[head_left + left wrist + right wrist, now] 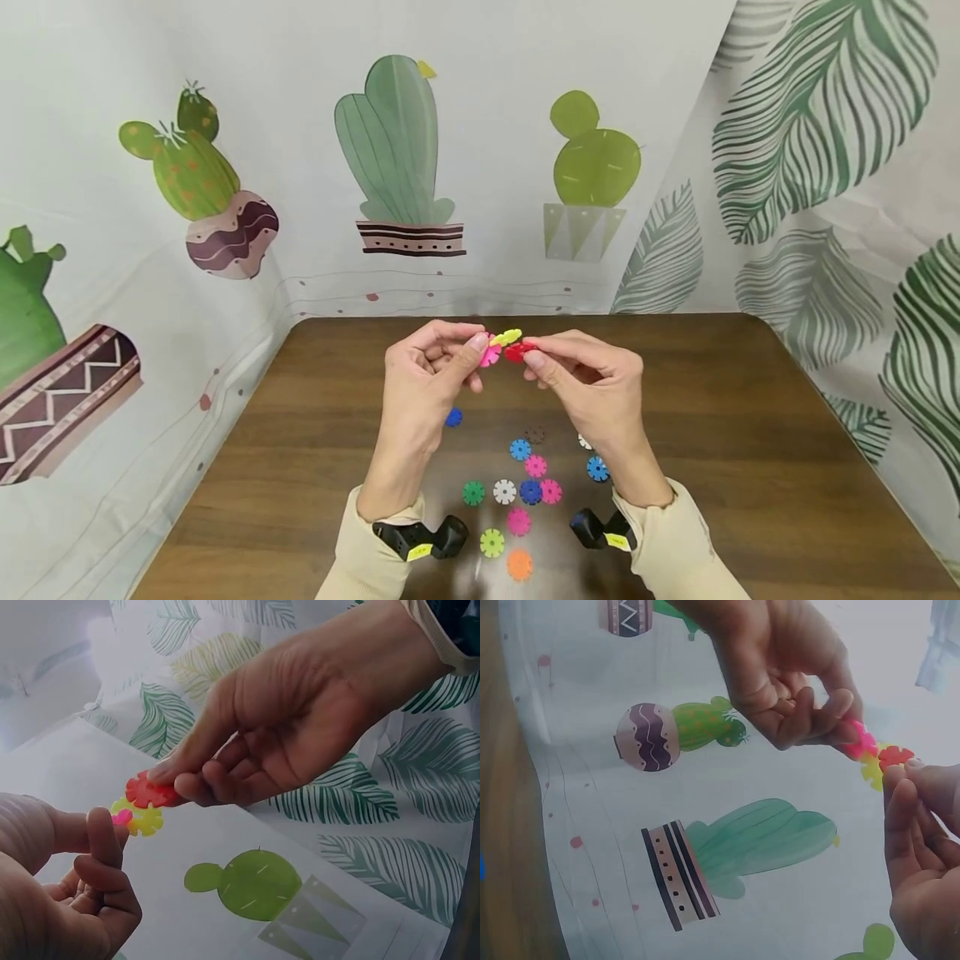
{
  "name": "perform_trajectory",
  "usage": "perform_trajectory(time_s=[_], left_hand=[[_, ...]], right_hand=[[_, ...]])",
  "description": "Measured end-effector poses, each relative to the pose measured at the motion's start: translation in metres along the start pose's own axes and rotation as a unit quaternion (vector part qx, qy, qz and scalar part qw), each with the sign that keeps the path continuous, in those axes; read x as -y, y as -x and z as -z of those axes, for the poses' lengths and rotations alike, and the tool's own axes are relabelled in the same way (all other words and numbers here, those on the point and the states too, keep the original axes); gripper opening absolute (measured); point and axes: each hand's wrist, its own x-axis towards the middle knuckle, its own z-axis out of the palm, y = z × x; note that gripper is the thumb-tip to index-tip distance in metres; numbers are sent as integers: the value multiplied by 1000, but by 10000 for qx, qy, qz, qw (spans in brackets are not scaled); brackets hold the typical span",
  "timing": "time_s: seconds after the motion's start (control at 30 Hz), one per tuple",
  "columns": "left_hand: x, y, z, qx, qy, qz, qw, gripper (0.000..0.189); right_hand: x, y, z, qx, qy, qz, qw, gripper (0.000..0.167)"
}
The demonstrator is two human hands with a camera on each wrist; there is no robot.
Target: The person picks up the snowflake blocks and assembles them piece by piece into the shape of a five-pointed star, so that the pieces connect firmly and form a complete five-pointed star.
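Note:
Both hands are raised above the table, close together. My left hand (pixel 427 367) pinches a pink notched disc (pixel 863 739) between thumb and fingers. Joined to it is a yellow notched disc (pixel 148 819), which sits between the two hands. With thumb and fingertips, my right hand (pixel 600 383) pinches a red notched disc (pixel 145 790) at its edge. The red disc overlaps the yellow one in both wrist views, and its rim is right at the yellow disc's edge. Fingers partly hide the pink and red discs.
Several loose notched discs lie on the brown wooden table (pixel 300 467) below the hands, among them a green disc (pixel 473 493), a white disc (pixel 505 492) and an orange disc (pixel 520 565). A cloth (pixel 495 167) printed with cacti and leaves hangs behind the table.

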Motion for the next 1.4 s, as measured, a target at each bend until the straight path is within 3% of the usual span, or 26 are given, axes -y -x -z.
perform_trajectory(time_s=[0.13,0.27,0.67,0.87,1.17,1.4], left_hand=[[-2,3,-1,-16,-49,-1,10000,19],[-2,6,-2,-174,-44,38,9998,19],[2,6,-13,-594,450,-249,9969,16],[6,12,-19,-765,543,-251,9953,13],[7,19,-20,-597,651,-276,9957,15],[3,9,-11,-16,395,-156,9991,11]], right_hand=[[0,-1,-4,40,-92,257,9996,20],[2,1,-7,58,158,299,9994,18],[1,4,-13,-234,470,673,9963,19],[-2,13,-17,-352,423,674,9962,19],[-7,19,-18,-370,159,770,9962,17],[-6,8,-13,-286,111,768,9966,16]])
